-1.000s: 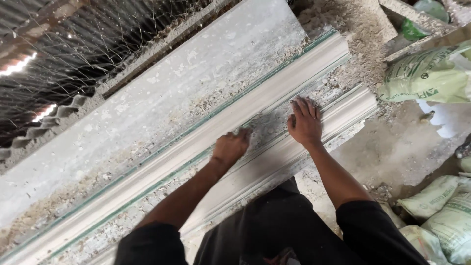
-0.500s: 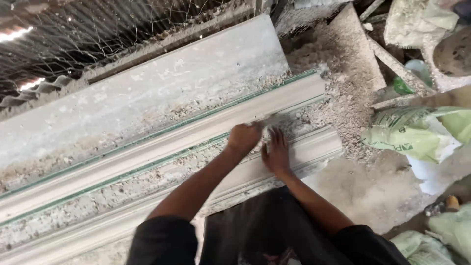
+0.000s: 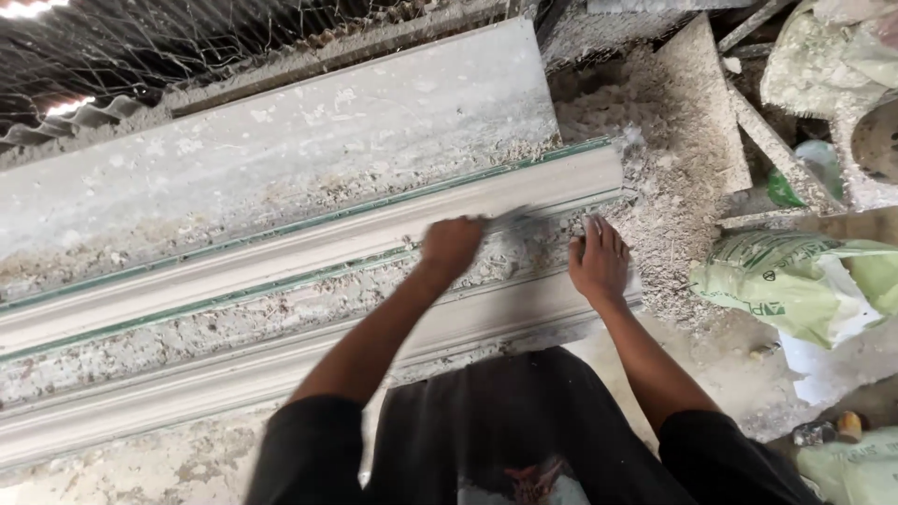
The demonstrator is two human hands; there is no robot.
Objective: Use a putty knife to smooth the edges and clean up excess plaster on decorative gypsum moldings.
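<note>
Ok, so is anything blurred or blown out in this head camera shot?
In the head view, the left hand and the thin tool it grips are smeared by motion blur; the right hand, flat on the pale moulding, is sharper. Daylight through gaps in the roof at the top left is blown out white; the rest is evenly lit, without hard shadows.
</note>
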